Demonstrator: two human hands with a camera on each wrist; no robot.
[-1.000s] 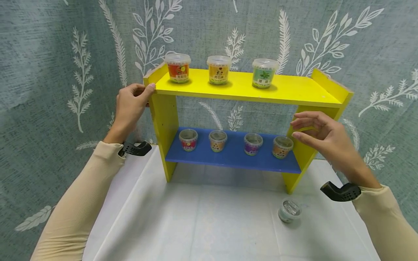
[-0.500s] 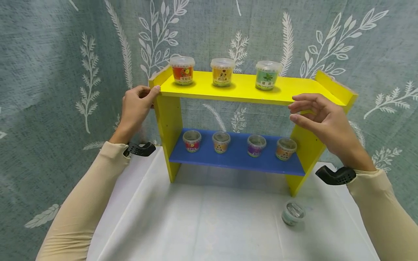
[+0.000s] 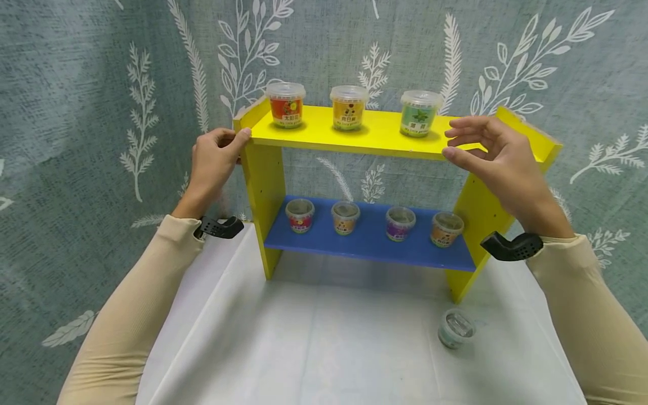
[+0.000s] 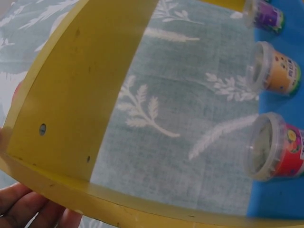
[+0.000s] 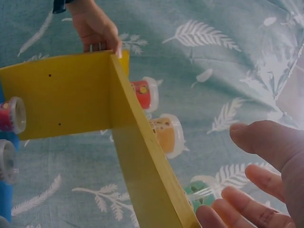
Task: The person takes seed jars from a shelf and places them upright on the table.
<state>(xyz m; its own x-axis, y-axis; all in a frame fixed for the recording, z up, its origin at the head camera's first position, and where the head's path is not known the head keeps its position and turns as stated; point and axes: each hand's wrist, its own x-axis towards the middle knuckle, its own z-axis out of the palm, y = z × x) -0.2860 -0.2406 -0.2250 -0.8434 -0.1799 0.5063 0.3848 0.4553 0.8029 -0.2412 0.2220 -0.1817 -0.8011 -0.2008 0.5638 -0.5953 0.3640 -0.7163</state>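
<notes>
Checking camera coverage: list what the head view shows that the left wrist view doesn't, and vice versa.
Only head: right hand, rightmost cup on the blue shelf, lone cup on the white table.
Only left wrist: underside of the yellow top board, with a round spot, perhaps a screw head.
Both: left hand gripping the yellow shelf unit, plus red cup, orange cup beside it and purple cup on that shelf.

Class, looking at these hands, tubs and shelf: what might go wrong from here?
The right hand is near the green tub and might knock it over. The left hand grips the corner of the yellow shelf; a tug could topple the red tub. A lone tub sits on the white cloth and might get bumped.
</notes>
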